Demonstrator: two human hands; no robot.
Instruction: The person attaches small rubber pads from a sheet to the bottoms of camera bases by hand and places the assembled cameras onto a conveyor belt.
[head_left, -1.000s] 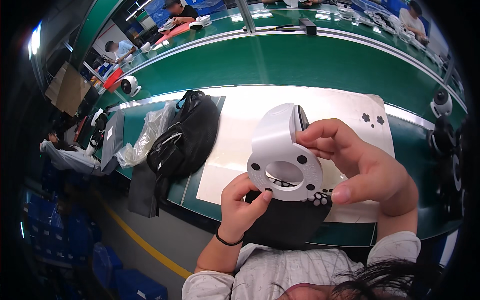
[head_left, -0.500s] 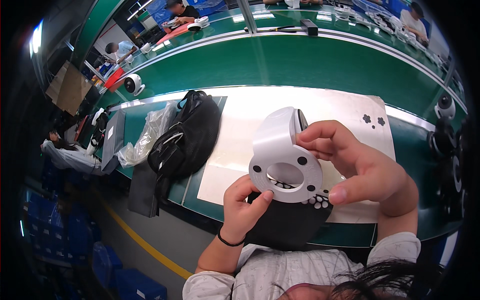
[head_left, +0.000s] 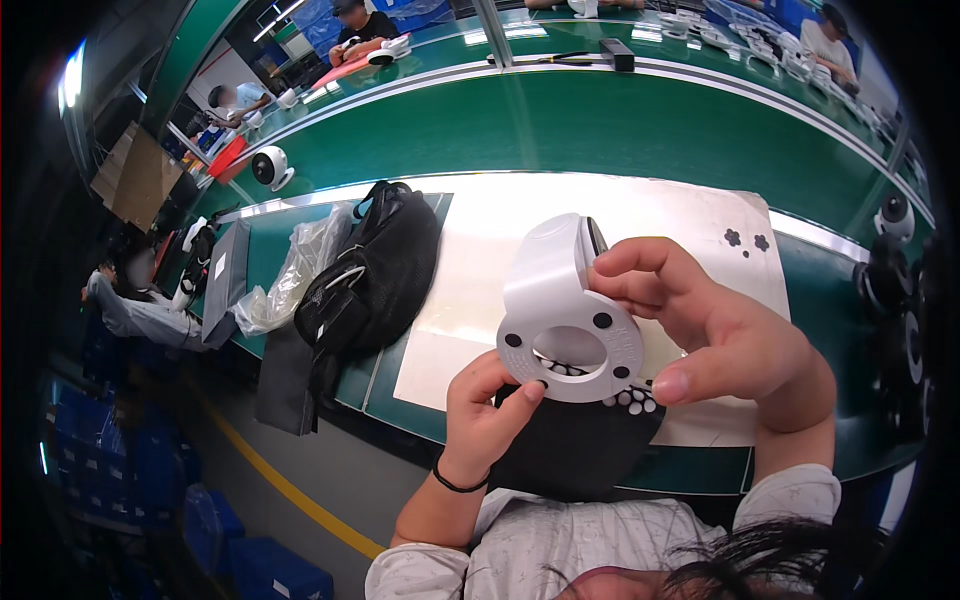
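A white camera-like device (head_left: 545, 270) with a rounded head and a ring-shaped foot (head_left: 515, 365) is tilted up, its underside facing me. Several small round black pads (head_left: 602, 320) dot the ring. My left hand (head_left: 488, 415) pinches the ring's lower left edge, thumb beside the lowest pad. My right hand (head_left: 715, 335) is at the device's right side, fingertips against the head and thumb spread well away from them. Below the ring lies a black sheet (head_left: 570, 450) with several pale round dots (head_left: 635, 402), partly hidden by the device.
A cream mat (head_left: 680, 215) covers the green bench (head_left: 420, 125). On its left lie a black mesh bag (head_left: 400, 260) and clear plastic wrap (head_left: 300, 270). Black flower-shaped pieces (head_left: 733, 238) are at the mat's far right. Finished-looking white devices (head_left: 270, 167) stand farther off; people work beyond.
The device has shifted very slightly in my left hand's grip, and my right thumb has moved a little to the left. Otherwise both hands keep their places.
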